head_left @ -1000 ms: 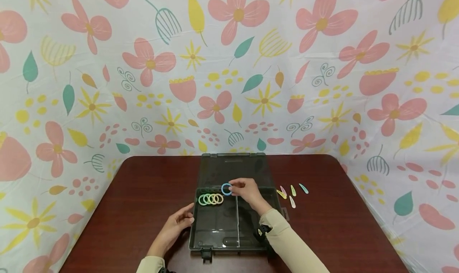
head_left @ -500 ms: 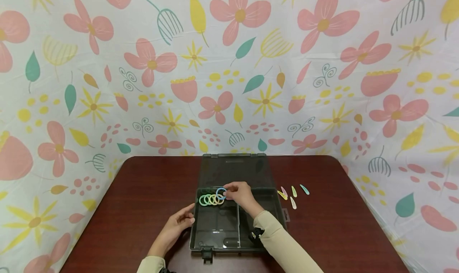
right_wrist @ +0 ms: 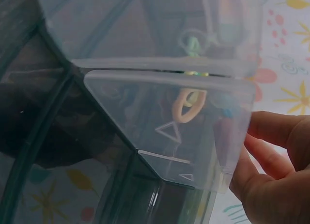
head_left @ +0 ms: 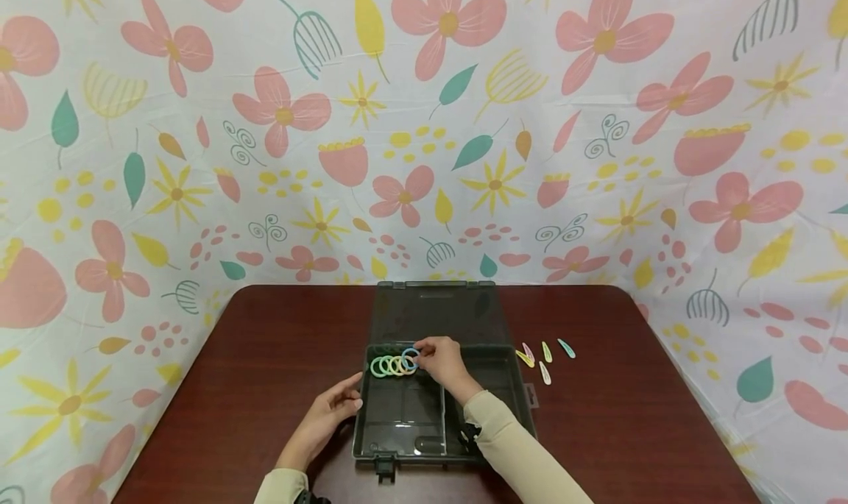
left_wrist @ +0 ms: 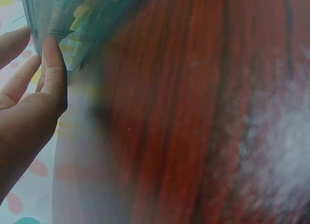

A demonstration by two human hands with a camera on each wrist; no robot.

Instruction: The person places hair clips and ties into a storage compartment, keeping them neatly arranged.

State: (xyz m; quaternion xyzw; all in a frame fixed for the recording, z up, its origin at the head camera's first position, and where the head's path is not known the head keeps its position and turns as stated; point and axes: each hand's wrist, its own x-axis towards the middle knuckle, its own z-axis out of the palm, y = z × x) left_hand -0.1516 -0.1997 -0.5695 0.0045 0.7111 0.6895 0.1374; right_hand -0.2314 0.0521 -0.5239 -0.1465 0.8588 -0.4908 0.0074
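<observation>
A dark see-through box (head_left: 400, 456) lies with its lid (head_left: 433, 314) folded back. In its back left compartment several pastel hair ties (head_left: 374, 367), green through peach, overlap in a row. My right hand (head_left: 445, 364) pinches a blue hair tie (head_left: 405, 352) over the row's right end; whether it bears on the others is unclear. The right wrist view shows that hand (right_wrist: 276, 166) behind the clear walls, with a peach hair tie (right_wrist: 179, 110) visible through them. At the box's left wall, my left hand (head_left: 324, 417) touches the side with loosely extended fingers.
Right of the box lie several snap hair clips, among them a blue one (head_left: 566, 349), a green one (head_left: 546, 352) and a white one (head_left: 545, 373). A pale divider (head_left: 444, 423) splits the box. A patterned cloth (head_left: 424, 129) hangs behind the brown table (head_left: 265, 342).
My right hand has carried the blue hair tie left and slightly down, from beside the row to its right end. The left hand has stayed at the box's left wall.
</observation>
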